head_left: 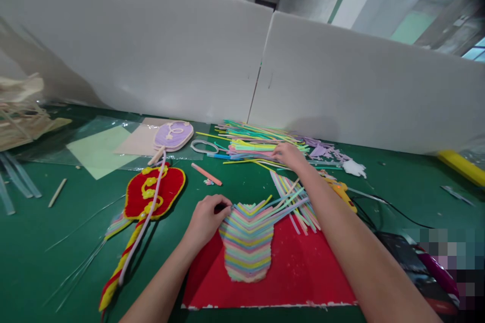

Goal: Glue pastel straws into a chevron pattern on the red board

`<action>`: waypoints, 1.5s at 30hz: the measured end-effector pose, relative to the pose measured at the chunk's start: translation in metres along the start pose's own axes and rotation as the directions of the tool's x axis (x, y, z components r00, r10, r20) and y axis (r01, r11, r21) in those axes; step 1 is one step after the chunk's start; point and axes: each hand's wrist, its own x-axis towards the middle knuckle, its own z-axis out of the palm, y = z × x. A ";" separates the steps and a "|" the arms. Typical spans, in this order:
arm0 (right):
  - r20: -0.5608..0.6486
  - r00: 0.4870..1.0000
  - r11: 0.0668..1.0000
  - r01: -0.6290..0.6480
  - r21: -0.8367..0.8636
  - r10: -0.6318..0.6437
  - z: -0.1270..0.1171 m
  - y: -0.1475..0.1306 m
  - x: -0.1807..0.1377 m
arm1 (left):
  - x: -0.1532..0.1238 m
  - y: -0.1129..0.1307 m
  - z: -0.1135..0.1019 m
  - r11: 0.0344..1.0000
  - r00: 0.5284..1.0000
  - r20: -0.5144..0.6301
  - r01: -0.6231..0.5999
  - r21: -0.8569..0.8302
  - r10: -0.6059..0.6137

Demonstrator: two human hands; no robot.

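My left hand (210,217) is closed in a pinch at the upper left edge of a striped piece of pipe cleaners (249,247). Pastel pink, blue, yellow and green strands form V-shaped rows in it, and loose ends fan out from its upper right. It lies on a red sheet (303,277). Further back, my right hand (291,156) reaches into a pile of loose pipe cleaners (257,144), its fingers curled down among them. What those fingertips hold, if anything, is too small to make out. More pastel strands (297,202) lie under my right forearm.
To the left lie a red and yellow fan (155,194), a purple fan (174,136), a green paper (106,151) and an orange stick (206,174). A yellow glue gun (341,193) with a cord sits right of my forearm. A white partition (151,55) borders the back.
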 end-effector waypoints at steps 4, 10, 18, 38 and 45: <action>-0.050 0.997 0.998 -0.060 -0.021 0.059 0.002 -0.001 0.009 | -0.001 0.003 -0.002 1.000 1.000 -0.003 0.002 -0.001 -0.002; -0.104 0.976 0.981 -0.193 -0.024 0.189 0.017 0.004 0.032 | -0.001 0.005 -0.003 1.000 1.000 0.006 0.010 -0.002 -0.010; -0.080 0.941 0.940 -0.335 -0.064 0.330 0.040 0.016 0.035 | -0.001 0.003 -0.002 1.000 1.000 0.003 0.017 -0.006 -0.017; -0.088 0.955 0.956 -0.287 -0.057 0.282 0.042 0.022 0.029 | 0.000 0.000 -0.001 1.000 1.000 0.008 0.028 -0.012 -0.027; -0.172 0.946 0.959 -0.282 -0.021 0.274 0.039 0.022 0.026 | 0.000 0.002 -0.003 1.000 1.000 0.016 0.022 -0.006 -0.022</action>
